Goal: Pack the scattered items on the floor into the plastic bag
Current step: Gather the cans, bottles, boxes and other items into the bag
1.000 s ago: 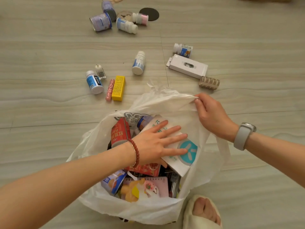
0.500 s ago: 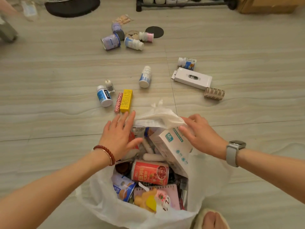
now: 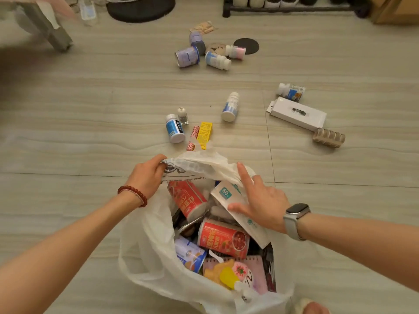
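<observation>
White plastic bag [image 3: 145,252] – red cans [image 3: 223,237], notebook [image 3: 257,268], box [image 3: 238,207] inside

A home: pale tiled floor [image 3: 90,137], shoe rack [image 3: 292,9], chair leg [image 3: 52,30].

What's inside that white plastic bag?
In the bag: two red cans, a white box under the right hand, a blue packet and a pink notebook. Anything lower is covered.

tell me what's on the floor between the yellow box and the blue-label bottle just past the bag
A pink spotted tube lies between the yellow box and the blue-label bottle, seen in the head view.
</observation>
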Action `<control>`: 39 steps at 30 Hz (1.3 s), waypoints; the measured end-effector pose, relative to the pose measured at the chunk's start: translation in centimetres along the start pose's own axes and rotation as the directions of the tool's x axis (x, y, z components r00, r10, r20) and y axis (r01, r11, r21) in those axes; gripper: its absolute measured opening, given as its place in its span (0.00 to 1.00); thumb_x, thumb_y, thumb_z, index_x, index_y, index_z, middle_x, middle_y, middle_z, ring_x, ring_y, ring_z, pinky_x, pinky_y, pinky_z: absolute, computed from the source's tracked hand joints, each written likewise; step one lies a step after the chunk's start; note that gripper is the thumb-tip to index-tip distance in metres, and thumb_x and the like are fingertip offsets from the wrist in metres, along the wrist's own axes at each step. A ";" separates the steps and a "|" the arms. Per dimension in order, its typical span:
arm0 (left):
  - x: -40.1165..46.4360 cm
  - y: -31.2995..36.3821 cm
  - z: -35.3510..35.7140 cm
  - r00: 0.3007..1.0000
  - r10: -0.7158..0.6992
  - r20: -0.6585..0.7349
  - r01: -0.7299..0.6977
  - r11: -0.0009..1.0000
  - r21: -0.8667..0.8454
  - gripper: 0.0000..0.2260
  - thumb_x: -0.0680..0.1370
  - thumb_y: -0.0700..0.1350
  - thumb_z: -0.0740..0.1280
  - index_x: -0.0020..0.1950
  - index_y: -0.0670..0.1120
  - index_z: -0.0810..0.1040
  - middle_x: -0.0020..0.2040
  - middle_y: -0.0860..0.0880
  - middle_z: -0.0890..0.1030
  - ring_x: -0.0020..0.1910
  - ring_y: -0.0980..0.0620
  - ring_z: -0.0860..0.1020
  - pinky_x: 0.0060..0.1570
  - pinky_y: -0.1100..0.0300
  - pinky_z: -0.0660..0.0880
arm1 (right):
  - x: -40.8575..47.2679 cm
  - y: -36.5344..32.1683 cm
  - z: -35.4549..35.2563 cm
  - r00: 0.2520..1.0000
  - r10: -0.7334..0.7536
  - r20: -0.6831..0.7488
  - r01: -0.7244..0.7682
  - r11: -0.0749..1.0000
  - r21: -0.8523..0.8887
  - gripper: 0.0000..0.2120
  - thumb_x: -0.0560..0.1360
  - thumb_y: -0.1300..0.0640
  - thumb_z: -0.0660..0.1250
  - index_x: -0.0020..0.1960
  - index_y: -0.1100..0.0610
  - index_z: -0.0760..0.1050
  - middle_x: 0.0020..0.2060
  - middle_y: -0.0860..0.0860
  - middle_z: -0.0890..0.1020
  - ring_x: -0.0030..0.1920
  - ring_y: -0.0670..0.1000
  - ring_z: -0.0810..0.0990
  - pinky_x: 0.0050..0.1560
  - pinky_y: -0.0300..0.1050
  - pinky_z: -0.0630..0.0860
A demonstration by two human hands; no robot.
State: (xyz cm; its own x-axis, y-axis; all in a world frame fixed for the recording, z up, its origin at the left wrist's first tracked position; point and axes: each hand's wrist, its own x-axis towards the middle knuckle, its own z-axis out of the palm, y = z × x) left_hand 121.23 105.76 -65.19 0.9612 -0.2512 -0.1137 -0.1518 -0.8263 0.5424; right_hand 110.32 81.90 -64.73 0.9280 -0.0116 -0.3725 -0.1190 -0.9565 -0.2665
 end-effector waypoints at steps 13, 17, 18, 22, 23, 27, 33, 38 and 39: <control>-4.8 -11.3 -9.5 0.864 -0.372 -0.340 0.436 0.890 0.136 0.13 0.80 0.46 0.51 0.59 0.44 0.71 0.51 0.36 0.79 0.49 0.36 0.76 0.45 0.49 0.71 | 8.7 -16.5 3.3 0.951 -0.309 -0.005 0.306 0.939 0.156 0.37 0.75 0.41 0.58 0.73 0.44 0.37 0.62 0.58 0.69 0.55 0.61 0.75 0.48 0.52 0.72; -5.0 -12.4 -10.2 0.882 -0.430 -0.195 0.466 0.857 0.220 0.23 0.77 0.58 0.51 0.71 0.52 0.60 0.68 0.43 0.68 0.66 0.42 0.67 0.63 0.44 0.64 | 9.5 -17.4 3.9 0.917 -0.397 0.034 0.388 0.909 0.152 0.32 0.77 0.42 0.52 0.73 0.44 0.36 0.64 0.55 0.68 0.56 0.58 0.75 0.45 0.50 0.71; -4.9 -12.3 -10.3 0.905 -0.384 -0.184 0.422 0.867 0.266 0.28 0.74 0.61 0.51 0.73 0.53 0.57 0.69 0.44 0.66 0.68 0.43 0.65 0.66 0.44 0.61 | 9.7 -17.3 3.7 0.910 -0.414 0.038 0.406 0.904 0.132 0.30 0.78 0.42 0.50 0.73 0.44 0.37 0.64 0.55 0.68 0.56 0.58 0.75 0.45 0.50 0.71; -3.2 -10.9 -10.1 0.991 -0.057 -0.124 0.094 0.942 0.322 0.33 0.68 0.64 0.44 0.74 0.57 0.53 0.75 0.47 0.59 0.73 0.46 0.57 0.72 0.42 0.50 | 10.2 -17.2 2.1 0.900 -0.427 0.087 0.424 0.904 0.051 0.24 0.79 0.44 0.44 0.73 0.43 0.41 0.63 0.53 0.70 0.55 0.56 0.76 0.44 0.49 0.70; -2.3 -10.5 -10.0 0.996 -0.022 -0.087 0.049 0.944 0.326 0.33 0.69 0.64 0.43 0.73 0.58 0.53 0.75 0.48 0.58 0.74 0.47 0.55 0.73 0.41 0.47 | 10.2 -17.1 1.7 0.890 -0.441 0.121 0.438 0.898 0.045 0.24 0.79 0.44 0.44 0.74 0.43 0.42 0.63 0.53 0.70 0.55 0.56 0.75 0.46 0.49 0.71; 2.5 -9.0 -9.2 0.998 -0.049 0.040 0.034 0.950 0.311 0.29 0.73 0.63 0.44 0.71 0.56 0.60 0.72 0.51 0.63 0.73 0.50 0.58 0.73 0.44 0.46 | 10.9 -16.3 -1.7 0.818 -0.491 0.299 0.514 0.858 0.003 0.25 0.79 0.43 0.47 0.74 0.46 0.46 0.67 0.52 0.66 0.64 0.54 0.68 0.61 0.50 0.69; 7.1 -5.8 -10.4 0.984 -0.153 0.094 0.143 0.985 0.099 0.18 0.79 0.51 0.55 0.69 0.49 0.66 0.69 0.47 0.68 0.67 0.46 0.68 0.66 0.49 0.64 | 14.3 -14.7 -7.8 0.967 -0.187 0.172 0.192 0.981 -0.013 0.19 0.79 0.52 0.53 0.69 0.54 0.63 0.65 0.57 0.70 0.62 0.58 0.72 0.58 0.47 0.69; 8.2 -3.1 -9.6 0.968 -0.218 0.126 0.218 0.976 0.011 0.18 0.79 0.49 0.56 0.68 0.47 0.66 0.69 0.45 0.67 0.65 0.45 0.69 0.64 0.49 0.68 | 18.1 -11.7 -8.5 0.990 0.103 0.100 -0.107 0.994 0.035 0.17 0.78 0.56 0.55 0.63 0.63 0.68 0.61 0.62 0.74 0.59 0.62 0.74 0.56 0.49 0.71; 9.0 -2.7 -8.8 0.964 -0.221 0.149 0.219 0.975 0.027 0.19 0.79 0.49 0.56 0.69 0.47 0.65 0.69 0.45 0.67 0.66 0.45 0.69 0.65 0.49 0.67 | 19.0 -10.9 -8.1 0.986 0.139 0.096 -0.144 0.989 0.044 0.18 0.78 0.55 0.56 0.63 0.64 0.66 0.62 0.63 0.73 0.60 0.62 0.73 0.56 0.50 0.72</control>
State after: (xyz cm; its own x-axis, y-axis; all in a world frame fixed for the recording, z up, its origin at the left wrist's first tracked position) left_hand 132.35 110.21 -60.35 0.9257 -0.1350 -0.3534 0.0563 -0.8745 0.4817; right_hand 132.10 89.78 -61.65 0.8641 -0.1169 -0.4896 -0.2670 -0.9310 -0.2489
